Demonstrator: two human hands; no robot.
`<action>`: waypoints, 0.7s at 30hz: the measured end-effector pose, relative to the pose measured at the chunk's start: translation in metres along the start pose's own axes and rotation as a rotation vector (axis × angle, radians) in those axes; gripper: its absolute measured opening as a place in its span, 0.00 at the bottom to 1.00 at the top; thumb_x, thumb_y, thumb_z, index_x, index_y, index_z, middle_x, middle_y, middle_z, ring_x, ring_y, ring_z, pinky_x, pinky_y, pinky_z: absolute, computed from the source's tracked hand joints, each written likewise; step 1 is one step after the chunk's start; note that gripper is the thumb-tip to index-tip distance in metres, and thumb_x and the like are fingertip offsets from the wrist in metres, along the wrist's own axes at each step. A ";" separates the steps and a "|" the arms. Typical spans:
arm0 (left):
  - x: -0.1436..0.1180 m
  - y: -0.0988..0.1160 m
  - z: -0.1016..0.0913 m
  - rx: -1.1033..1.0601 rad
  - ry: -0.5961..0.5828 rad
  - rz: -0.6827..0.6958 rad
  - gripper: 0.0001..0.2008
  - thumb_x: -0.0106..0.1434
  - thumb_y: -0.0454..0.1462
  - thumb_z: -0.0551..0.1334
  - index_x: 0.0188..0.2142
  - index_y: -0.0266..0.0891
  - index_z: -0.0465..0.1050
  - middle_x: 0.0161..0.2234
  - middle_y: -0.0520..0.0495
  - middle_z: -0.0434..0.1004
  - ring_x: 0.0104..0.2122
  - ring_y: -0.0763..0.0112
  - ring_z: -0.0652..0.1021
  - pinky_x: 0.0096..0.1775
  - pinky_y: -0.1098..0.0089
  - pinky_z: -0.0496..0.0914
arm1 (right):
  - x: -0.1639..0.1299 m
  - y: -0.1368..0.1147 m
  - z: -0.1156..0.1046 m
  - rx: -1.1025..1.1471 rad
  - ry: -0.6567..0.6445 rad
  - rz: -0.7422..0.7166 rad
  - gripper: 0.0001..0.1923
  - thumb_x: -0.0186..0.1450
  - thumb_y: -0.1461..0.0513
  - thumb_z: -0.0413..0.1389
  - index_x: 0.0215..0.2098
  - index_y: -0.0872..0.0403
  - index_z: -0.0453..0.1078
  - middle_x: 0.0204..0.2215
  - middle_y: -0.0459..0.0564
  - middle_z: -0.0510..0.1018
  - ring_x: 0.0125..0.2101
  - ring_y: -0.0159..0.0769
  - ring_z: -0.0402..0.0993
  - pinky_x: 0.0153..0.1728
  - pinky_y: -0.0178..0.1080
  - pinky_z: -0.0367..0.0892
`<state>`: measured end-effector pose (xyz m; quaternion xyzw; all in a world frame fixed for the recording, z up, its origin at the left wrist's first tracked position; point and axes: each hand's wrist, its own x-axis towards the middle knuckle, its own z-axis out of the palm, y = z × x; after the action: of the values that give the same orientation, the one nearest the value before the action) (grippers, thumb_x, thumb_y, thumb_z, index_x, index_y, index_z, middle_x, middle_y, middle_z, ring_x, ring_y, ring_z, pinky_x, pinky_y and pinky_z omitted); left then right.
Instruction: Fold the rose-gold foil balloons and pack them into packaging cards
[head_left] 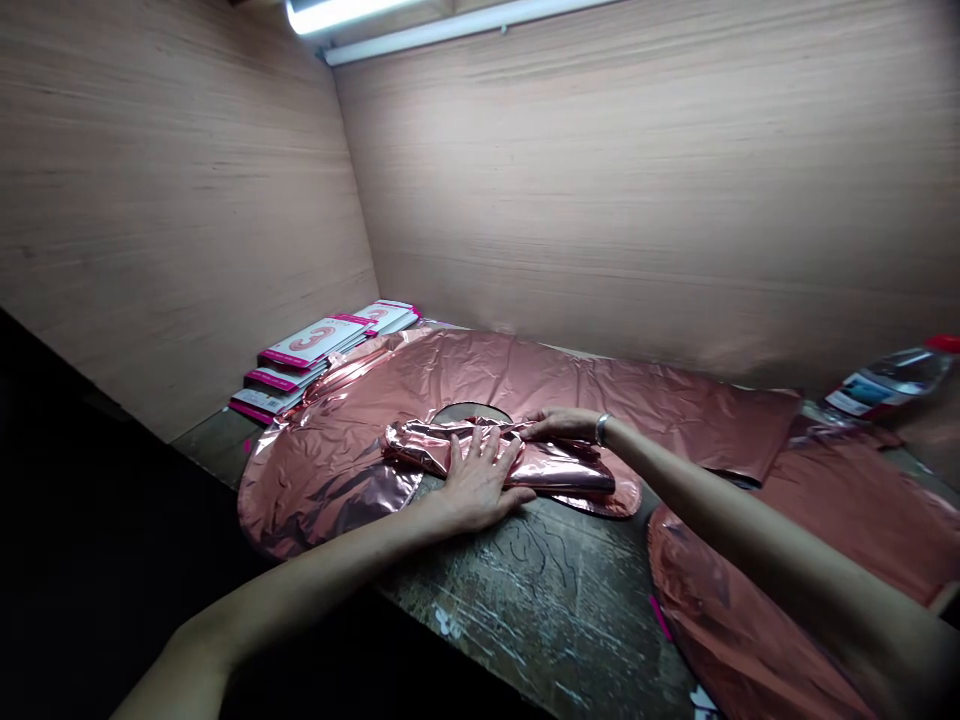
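A rose-coloured foil balloon, folded into a narrow shiny bundle, lies in front of me. My left hand presses flat on its left part, fingers spread and thumb out to the right. At the bundle's far edge, my right hand has its fingers drawn together on the foil; the fingertips are partly hidden. A metal bracelet circles the right wrist. Beneath and behind the bundle spreads a large flat foil balloon with a curved outline.
Pink-and-white printed packets are stacked at the back left against the wooden wall. More flat foil covers the right side. A red-capped plastic bottle lies tilted there. The worn tabletop ends at a dark front edge.
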<state>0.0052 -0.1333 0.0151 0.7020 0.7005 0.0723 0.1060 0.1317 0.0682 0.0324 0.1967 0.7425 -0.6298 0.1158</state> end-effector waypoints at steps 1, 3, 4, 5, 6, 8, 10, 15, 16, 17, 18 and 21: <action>0.002 0.000 -0.004 -0.017 0.020 -0.002 0.37 0.67 0.60 0.46 0.68 0.43 0.50 0.69 0.35 0.47 0.68 0.39 0.48 0.61 0.33 0.41 | 0.000 0.001 0.000 0.007 0.007 -0.005 0.21 0.55 0.53 0.65 0.42 0.57 0.75 0.32 0.47 0.79 0.32 0.34 0.73 0.34 0.33 0.67; 0.011 -0.002 -0.015 -0.068 0.077 -0.018 0.30 0.70 0.54 0.45 0.63 0.40 0.59 0.66 0.36 0.58 0.66 0.47 0.55 0.63 0.40 0.43 | 0.001 0.003 0.001 0.019 0.024 -0.008 0.22 0.54 0.52 0.66 0.42 0.57 0.75 0.31 0.46 0.79 0.31 0.33 0.73 0.34 0.33 0.67; 0.018 -0.005 -0.020 -0.097 0.102 -0.036 0.26 0.71 0.50 0.46 0.60 0.40 0.63 0.63 0.38 0.64 0.64 0.51 0.60 0.64 0.45 0.45 | 0.001 0.004 0.001 0.026 0.033 -0.008 0.23 0.53 0.52 0.67 0.41 0.57 0.75 0.31 0.46 0.78 0.31 0.33 0.72 0.34 0.33 0.66; 0.026 -0.010 -0.026 -0.125 0.117 -0.061 0.22 0.72 0.47 0.47 0.58 0.40 0.65 0.59 0.39 0.69 0.61 0.55 0.64 0.64 0.50 0.49 | 0.000 0.005 0.002 0.035 0.041 -0.008 0.23 0.53 0.51 0.67 0.41 0.57 0.75 0.31 0.46 0.78 0.31 0.33 0.72 0.34 0.33 0.66; 0.035 -0.015 -0.031 -0.148 0.118 -0.093 0.20 0.72 0.43 0.47 0.56 0.40 0.66 0.56 0.40 0.72 0.58 0.58 0.68 0.62 0.54 0.54 | 0.000 0.006 0.003 0.044 0.047 -0.009 0.24 0.53 0.51 0.66 0.42 0.57 0.74 0.31 0.46 0.78 0.31 0.33 0.72 0.34 0.33 0.66; 0.054 -0.031 -0.042 -0.175 0.089 -0.166 0.18 0.70 0.38 0.49 0.55 0.39 0.67 0.52 0.39 0.75 0.53 0.60 0.73 0.55 0.61 0.63 | -0.002 0.008 0.005 0.059 0.060 -0.014 0.25 0.54 0.49 0.65 0.43 0.57 0.73 0.32 0.46 0.78 0.31 0.33 0.72 0.33 0.34 0.66; 0.072 -0.047 -0.052 -0.197 0.015 -0.214 0.15 0.67 0.37 0.53 0.49 0.38 0.72 0.47 0.40 0.78 0.47 0.60 0.77 0.47 0.67 0.69 | -0.004 0.009 0.007 0.063 0.072 -0.023 0.25 0.55 0.49 0.65 0.44 0.56 0.72 0.34 0.47 0.78 0.31 0.33 0.72 0.33 0.34 0.66; 0.100 -0.072 -0.064 -0.251 -0.243 -0.265 0.12 0.55 0.40 0.66 0.36 0.35 0.77 0.31 0.45 0.80 0.28 0.65 0.78 0.29 0.72 0.68 | -0.008 0.009 0.010 0.043 0.096 -0.058 0.25 0.55 0.48 0.65 0.43 0.56 0.72 0.35 0.46 0.78 0.33 0.34 0.72 0.36 0.35 0.66; 0.102 -0.072 -0.063 -0.251 -0.274 -0.263 0.12 0.52 0.39 0.67 0.35 0.35 0.78 0.29 0.46 0.80 0.27 0.66 0.78 0.28 0.73 0.67 | -0.008 0.009 0.010 0.039 0.101 -0.067 0.25 0.55 0.48 0.65 0.43 0.56 0.72 0.35 0.46 0.77 0.34 0.34 0.72 0.37 0.36 0.66; 0.103 -0.072 -0.061 -0.245 -0.290 -0.257 0.12 0.51 0.39 0.68 0.34 0.35 0.78 0.28 0.46 0.79 0.27 0.66 0.78 0.27 0.73 0.66 | -0.008 0.009 0.011 0.036 0.107 -0.075 0.25 0.55 0.48 0.65 0.43 0.56 0.72 0.36 0.47 0.77 0.34 0.35 0.72 0.38 0.36 0.66; 0.103 -0.072 -0.059 -0.234 -0.291 -0.248 0.12 0.51 0.40 0.68 0.33 0.35 0.78 0.28 0.47 0.79 0.27 0.66 0.78 0.27 0.74 0.66 | -0.009 0.009 0.011 0.032 0.115 -0.081 0.25 0.55 0.47 0.64 0.43 0.56 0.72 0.36 0.47 0.78 0.35 0.35 0.72 0.39 0.37 0.66; 0.100 -0.071 -0.054 -0.171 -0.224 -0.220 0.12 0.52 0.43 0.67 0.32 0.36 0.77 0.28 0.46 0.78 0.30 0.65 0.78 0.30 0.74 0.66 | -0.007 0.012 0.012 0.017 0.147 -0.086 0.25 0.56 0.47 0.64 0.43 0.56 0.72 0.37 0.48 0.78 0.37 0.37 0.73 0.41 0.38 0.67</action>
<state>-0.0760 -0.0313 0.0455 0.6132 0.7481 0.0409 0.2503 0.1425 0.0571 0.0228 0.2112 0.7513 -0.6245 0.0322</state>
